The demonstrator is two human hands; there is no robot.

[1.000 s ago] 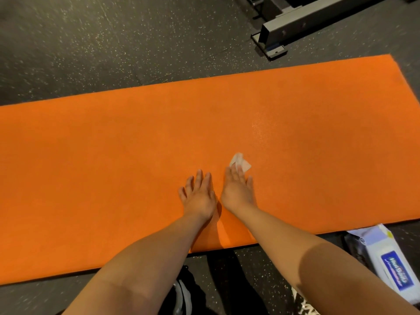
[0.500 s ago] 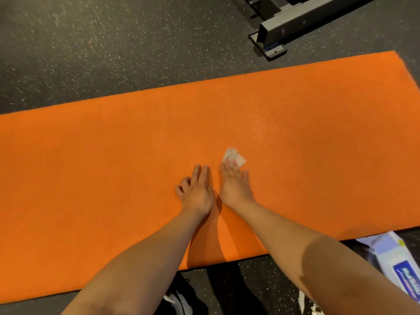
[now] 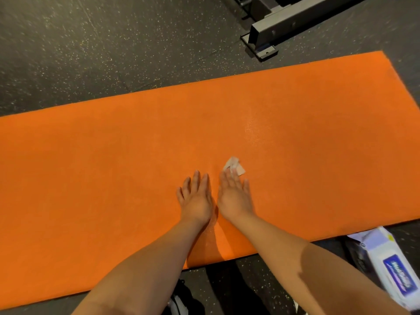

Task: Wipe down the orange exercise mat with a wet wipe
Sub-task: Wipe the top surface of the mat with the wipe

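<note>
The orange exercise mat (image 3: 91, 169) lies flat across the dark speckled floor. Both hands rest palm-down on it near its front edge, side by side. My right hand (image 3: 235, 196) presses a small white wet wipe (image 3: 235, 167) onto the mat with straight fingers; the wipe sticks out past the fingertips. My left hand (image 3: 196, 200) lies flat on the mat just left of it, fingers straight, holding nothing. A faint damp sheen shows on the mat beyond the wipe.
A pack of wet wipes (image 3: 386, 262), white with a blue label, lies on the floor (image 3: 91, 53) at the bottom right, just off the mat. A grey metal equipment frame (image 3: 284, 23) stands behind the mat's far edge. My shoes (image 3: 179, 301) show below the mat.
Both hands have slid a little away from me across the mat, the right one pushing the wipe along. The view has shifted slightly.
</note>
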